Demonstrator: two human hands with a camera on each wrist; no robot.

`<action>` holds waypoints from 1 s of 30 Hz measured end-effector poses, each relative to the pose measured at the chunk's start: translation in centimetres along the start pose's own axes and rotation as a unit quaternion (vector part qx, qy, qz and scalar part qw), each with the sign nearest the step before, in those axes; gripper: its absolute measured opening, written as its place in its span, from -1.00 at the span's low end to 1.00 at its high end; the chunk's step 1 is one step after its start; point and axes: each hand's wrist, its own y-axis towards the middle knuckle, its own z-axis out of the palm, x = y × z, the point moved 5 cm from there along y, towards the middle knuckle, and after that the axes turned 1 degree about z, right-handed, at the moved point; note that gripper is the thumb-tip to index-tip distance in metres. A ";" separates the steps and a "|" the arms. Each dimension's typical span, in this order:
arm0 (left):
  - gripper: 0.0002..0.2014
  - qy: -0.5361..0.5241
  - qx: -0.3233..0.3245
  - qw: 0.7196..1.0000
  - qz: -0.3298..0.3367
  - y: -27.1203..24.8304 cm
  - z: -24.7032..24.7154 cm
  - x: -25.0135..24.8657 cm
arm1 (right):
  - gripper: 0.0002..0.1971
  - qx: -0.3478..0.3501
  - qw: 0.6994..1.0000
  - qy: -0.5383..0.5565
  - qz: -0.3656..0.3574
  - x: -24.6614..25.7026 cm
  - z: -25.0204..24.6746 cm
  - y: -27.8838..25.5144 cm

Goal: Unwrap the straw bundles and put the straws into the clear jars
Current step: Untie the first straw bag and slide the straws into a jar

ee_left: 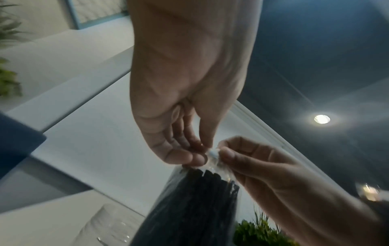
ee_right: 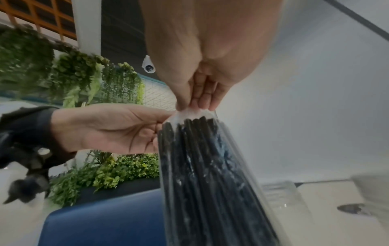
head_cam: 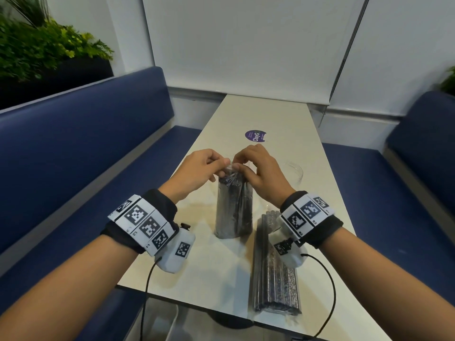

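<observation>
Closest to the person, a second straw bundle (head_cam: 275, 269) lies flat on the table (head_cam: 283, 114), still sealed, with its near end at the table's front edge and its far end under the right wrist. Just past it the upright bundle (head_cam: 234, 207) of black straws stands on end in clear plastic wrap. Both hands are at its top: the left hand (head_cam: 197, 173) pinches the bunched wrap (ee_left: 212, 154) from one side, thumb against fingertips, and the right hand (head_cam: 258, 172) pinches it from the other, so both grips are tight and narrow on film, not on straws.

Handling-wise this looks easy on weight and tricky on grip. The straws should be light and fairly stiff as a bunch, but thin film like that tends to be slick and stretchy. The gathered tuft on top looks like the only sensible place to grab, pulling the two sides apart. The bundle probably tips easily once the wrap gives.

A clear jar (head_cam: 293, 173) sits just beyond the right hand, and glass like that wants gentle loading. Further along the pale table there's a round purple sticker (head_cam: 255, 136). Blue padded benches (head_cam: 81, 134) run down both sides, white walls behind, green plants (head_cam: 41, 45) up on the left.
</observation>
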 end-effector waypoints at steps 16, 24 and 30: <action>-0.89 -0.081 0.009 0.996 -0.032 0.1 -0.7 0.4 | -0.95 0.050 0.996 0.035 0.069 0.6 -0.6 0.5; -0.83 -0.025 0.023 0.999 0.002 0.6 -0.7 -1.2 | -0.67 0.071 0.994 0.045 0.069 -0.4 -0.2 0.4; -0.94 0.068 0.076 0.991 0.087 0.7 -0.8 -3.3 | -0.83 0.061 0.986 0.111 0.111 -0.3 -0.1 0.6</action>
